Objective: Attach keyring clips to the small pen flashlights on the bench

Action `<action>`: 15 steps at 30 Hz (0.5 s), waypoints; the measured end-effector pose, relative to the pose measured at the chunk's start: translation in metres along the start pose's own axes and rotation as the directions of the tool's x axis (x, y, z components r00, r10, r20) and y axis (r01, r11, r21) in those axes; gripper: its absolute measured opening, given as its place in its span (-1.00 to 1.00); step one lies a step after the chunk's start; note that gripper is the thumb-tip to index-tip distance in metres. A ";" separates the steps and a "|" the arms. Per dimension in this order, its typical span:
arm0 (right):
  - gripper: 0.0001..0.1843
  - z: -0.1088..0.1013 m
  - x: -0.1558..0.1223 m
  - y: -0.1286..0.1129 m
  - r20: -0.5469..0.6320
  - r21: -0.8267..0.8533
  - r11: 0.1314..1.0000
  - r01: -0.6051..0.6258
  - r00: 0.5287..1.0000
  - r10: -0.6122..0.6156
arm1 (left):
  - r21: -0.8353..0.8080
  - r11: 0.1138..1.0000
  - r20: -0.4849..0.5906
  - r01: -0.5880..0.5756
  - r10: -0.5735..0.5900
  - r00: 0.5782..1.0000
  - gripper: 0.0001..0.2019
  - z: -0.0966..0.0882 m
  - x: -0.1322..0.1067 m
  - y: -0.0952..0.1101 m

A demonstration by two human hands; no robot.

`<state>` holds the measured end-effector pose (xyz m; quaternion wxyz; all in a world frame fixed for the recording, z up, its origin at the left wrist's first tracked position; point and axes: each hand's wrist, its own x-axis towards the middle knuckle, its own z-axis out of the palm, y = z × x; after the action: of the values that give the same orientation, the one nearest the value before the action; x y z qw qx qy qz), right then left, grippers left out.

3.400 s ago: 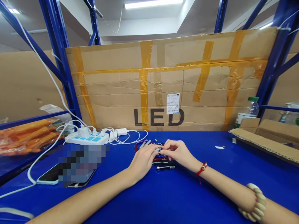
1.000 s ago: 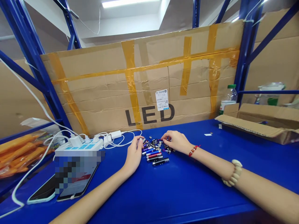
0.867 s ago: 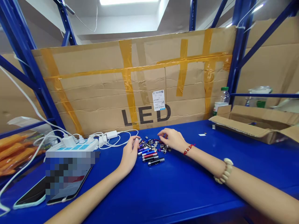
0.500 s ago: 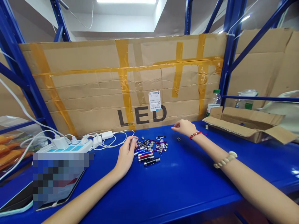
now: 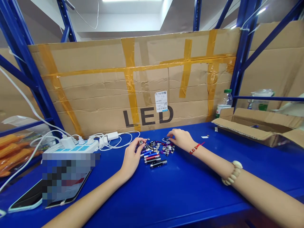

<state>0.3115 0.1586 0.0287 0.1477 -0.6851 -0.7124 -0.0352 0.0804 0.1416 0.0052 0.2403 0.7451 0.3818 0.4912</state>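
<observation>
A heap of small metal flashlights and loose parts (image 5: pixel 155 151) lies on the blue shelf top (image 5: pixel 185 186) near the middle. My left hand (image 5: pixel 132 157) rests at the heap's left edge, its fingers closed round a small silver flashlight (image 5: pixel 141 142) held upright. My right hand (image 5: pixel 180 139) lies at the heap's right side, fingers curled and pinching among the small parts; what they hold is too small to name. A red bead bracelet and a pale bead bracelet sit on my right arm.
A taped cardboard sheet marked LED (image 5: pixel 147 85) stands behind. A white power strip (image 5: pixel 78 146) with chargers and cables is at left, two phones (image 5: pixel 47 193) in front of it. An open cardboard box (image 5: pixel 258 125) and a water bottle (image 5: pixel 224 102) stand at right.
My right hand had reached out to the right half a second ago and has come back to the heap. My left hand has tilted the silver flashlight upright. The view shifted slightly.
</observation>
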 end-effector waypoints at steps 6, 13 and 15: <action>-0.83 0.011 -0.009 -0.024 -0.141 0.113 0.884 0.454 0.888 -0.438 | 0.072 0.995 0.041 -0.065 0.062 0.997 -0.84 0.000 0.001 -0.002; -0.75 0.018 -0.014 -0.030 -0.044 0.140 0.845 0.517 0.855 -0.516 | 0.092 0.989 0.055 -0.116 0.111 0.992 -0.85 0.001 0.002 -0.003; -0.78 0.017 -0.014 -0.030 -0.028 0.100 0.874 0.475 0.879 -0.475 | 0.099 0.987 0.061 -0.123 0.118 0.991 -0.85 0.001 0.001 -0.003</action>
<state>0.2800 0.1478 0.0138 0.1708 -0.4806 -0.8595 -0.0339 0.0805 0.1446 0.0032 0.1821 0.7915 0.3540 0.4637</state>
